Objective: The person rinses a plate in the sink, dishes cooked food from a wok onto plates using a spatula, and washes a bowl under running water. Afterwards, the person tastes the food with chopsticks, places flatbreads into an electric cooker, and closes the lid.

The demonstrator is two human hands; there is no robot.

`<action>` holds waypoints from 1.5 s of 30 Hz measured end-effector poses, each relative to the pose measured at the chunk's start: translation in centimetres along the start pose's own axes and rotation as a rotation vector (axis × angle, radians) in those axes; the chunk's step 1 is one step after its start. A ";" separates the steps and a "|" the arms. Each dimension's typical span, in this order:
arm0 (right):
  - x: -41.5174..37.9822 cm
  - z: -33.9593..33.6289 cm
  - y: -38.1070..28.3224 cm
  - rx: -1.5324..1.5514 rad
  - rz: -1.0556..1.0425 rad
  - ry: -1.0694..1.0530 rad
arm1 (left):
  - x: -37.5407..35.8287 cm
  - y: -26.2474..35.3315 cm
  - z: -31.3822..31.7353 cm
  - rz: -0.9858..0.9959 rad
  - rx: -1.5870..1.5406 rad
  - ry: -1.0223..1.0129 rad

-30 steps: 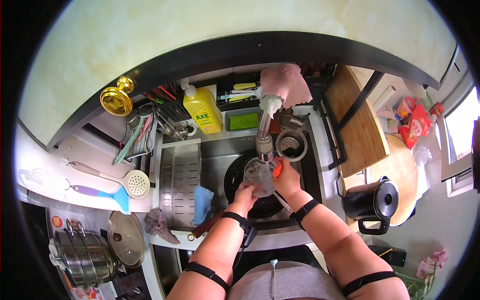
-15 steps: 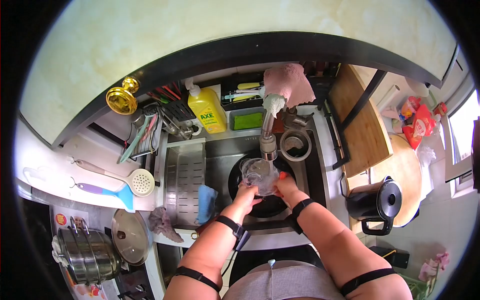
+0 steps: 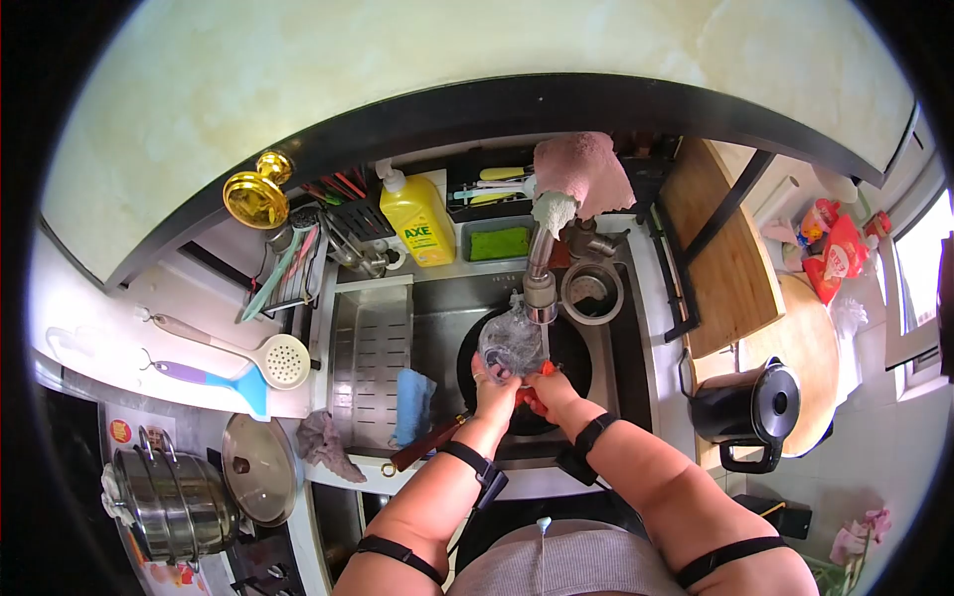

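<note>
In the head view, my left hand [image 3: 494, 389] is closed on the near left edge of a clear, see-through container [image 3: 510, 343]; whether it is glass or plastic I cannot make out. My right hand [image 3: 553, 391] is closed at its near right side, with something red [image 3: 534, 395] showing by the fingers. The container is tilted below the faucet [image 3: 540, 296], and water seems to run into it. Under both hands a black wok [image 3: 573, 363] lies in the sink [image 3: 437, 298], its wooden handle [image 3: 427, 445] resting over the front rim.
A slotted drain tray [image 3: 370, 358] with a blue cloth [image 3: 414, 402] fills the sink's left side. A strainer cup [image 3: 593, 291] sits at right. Behind stand a yellow soap bottle [image 3: 417, 221] and a green sponge [image 3: 499, 243]. A black kettle [image 3: 740, 402] is at right.
The clear container has tilted and shifted slightly, and my hands have come closer together at its near side. The wok's handle now shows beside my left forearm. The view has moved a little.
</note>
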State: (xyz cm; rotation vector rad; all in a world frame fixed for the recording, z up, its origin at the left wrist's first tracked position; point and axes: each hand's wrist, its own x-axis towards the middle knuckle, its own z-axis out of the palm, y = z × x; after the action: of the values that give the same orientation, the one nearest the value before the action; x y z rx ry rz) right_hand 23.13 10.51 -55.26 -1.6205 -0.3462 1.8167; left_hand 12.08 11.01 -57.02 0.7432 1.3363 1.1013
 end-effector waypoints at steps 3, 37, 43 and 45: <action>0.5 -0.4 -0.4 -0.161 -0.073 -0.045 | 2.3 -1.4 -1.4 -0.051 0.159 0.064; 3.6 -1.4 -2.3 0.259 -0.199 -0.101 | -4.1 6.8 -11.3 -0.120 -0.690 -0.193; 2.2 -3.1 -3.1 0.207 -0.311 -0.031 | -3.1 6.4 -9.7 -0.166 -0.703 -0.240; 2.2 -4.1 -3.2 0.093 -0.270 0.159 | -2.7 6.0 -8.7 -0.192 -0.708 -0.254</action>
State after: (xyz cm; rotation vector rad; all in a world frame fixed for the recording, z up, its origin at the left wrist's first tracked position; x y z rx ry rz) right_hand 27.94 13.32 -55.85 -1.5599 -0.3825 1.4727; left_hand 2.75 9.21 -51.73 0.2107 0.7040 1.1735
